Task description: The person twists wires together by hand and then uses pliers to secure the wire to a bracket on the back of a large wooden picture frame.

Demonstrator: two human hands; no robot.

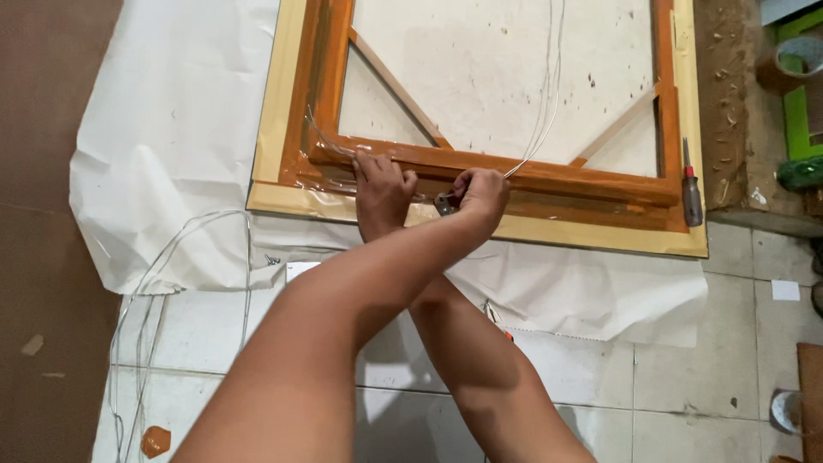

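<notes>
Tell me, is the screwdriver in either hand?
No. The screwdriver lies on the frame's right side, apart from both hands.

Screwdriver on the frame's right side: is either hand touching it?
Apart. The head view shows the screwdriver lying at the wooden frame's right corner, with bare rail between it and the nearer left hand.

Both bare arms reach forward and cross over each other. The left arm comes in from the lower left and lies on top, its forearm slanting up to the right, so the left hand (483, 193) ends up on the right side. That hand is curled into a loose fist, knuckles up, fingers pinched together. The right arm rises from the lower right and passes beneath. The right hand (380, 187) lies on the left side, back upward, fingers pressed flat and pointing away.
</notes>
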